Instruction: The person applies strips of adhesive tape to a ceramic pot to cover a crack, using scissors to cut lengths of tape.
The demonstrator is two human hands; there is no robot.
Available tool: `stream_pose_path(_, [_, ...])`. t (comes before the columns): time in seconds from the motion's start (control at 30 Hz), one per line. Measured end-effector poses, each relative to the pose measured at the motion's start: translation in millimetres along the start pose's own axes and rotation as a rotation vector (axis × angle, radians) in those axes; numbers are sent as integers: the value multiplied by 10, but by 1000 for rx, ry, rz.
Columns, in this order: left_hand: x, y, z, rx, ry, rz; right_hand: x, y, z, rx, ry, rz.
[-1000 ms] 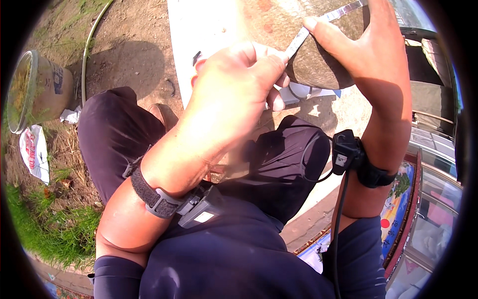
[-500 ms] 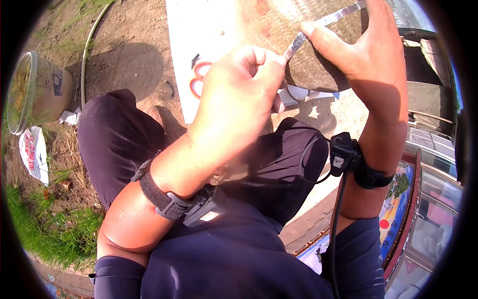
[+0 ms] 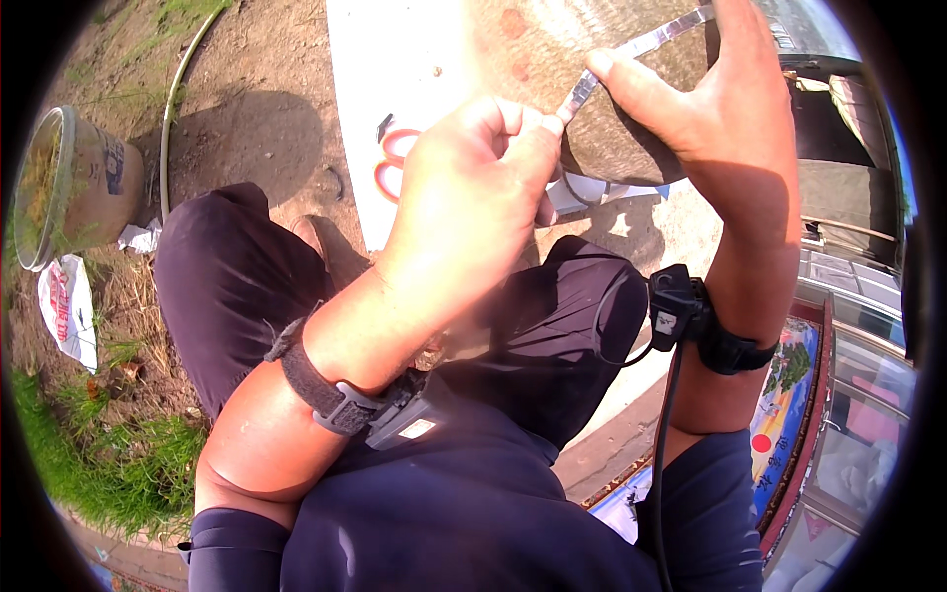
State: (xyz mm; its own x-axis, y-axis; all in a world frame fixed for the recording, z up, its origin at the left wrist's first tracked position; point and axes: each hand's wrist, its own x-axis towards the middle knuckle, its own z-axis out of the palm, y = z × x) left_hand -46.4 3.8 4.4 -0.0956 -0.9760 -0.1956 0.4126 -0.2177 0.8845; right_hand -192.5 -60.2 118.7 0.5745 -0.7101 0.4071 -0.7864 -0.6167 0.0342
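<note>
A shiny silver strip (image 3: 651, 41), like foil tape, runs slantwise across a brown, rough-textured piece (image 3: 617, 143) at the top. My left hand (image 3: 473, 187) is closed, pinching the strip's lower end between thumb and fingers. My right hand (image 3: 715, 113) reaches round the right side, its thumb tip pressing on the strip midway. The strip's upper end meets this hand near the top edge, where its other fingers are out of view. Left of my left hand lie scissors (image 3: 383, 146) with red-orange handles, on a white sheet (image 3: 370, 59); their blades are hidden.
A clear-rimmed bucket (image 3: 109, 183) lies tipped at the left, near a pale hose (image 3: 168, 128) and a white printed bag (image 3: 69, 311). My bent knees are below the sheet. A black cable (image 3: 666, 444) hangs from the device on my right forearm. Window frames (image 3: 853, 395) stand at the right.
Both hands and the strip have shifted very slightly left in the view. The grip of each hand looks the same.
</note>
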Motion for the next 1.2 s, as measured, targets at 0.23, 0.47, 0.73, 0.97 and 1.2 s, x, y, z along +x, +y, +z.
stream_pose_path(0.23, [32, -41, -21, 85, 68, -6, 3, 16, 2, -5, 4, 4])
stream_pose_path(0.47, [50, -131, -29, -7, 63, -29, 8, 9, -28, -4, 1, 11])
stream_pose_path(0.73, [69, -143, -28, 2, 41, 0, 23, -4, -1, -28, -20, 5])
stream_pose_path(0.97, [68, -142, 10, -16, 47, 9, 14, -3, -20, -44, -31, 0])
stream_pose_path(1.2, [70, -108, -6, -60, 29, 8, 23, -23, -18, -65, -34, 0])
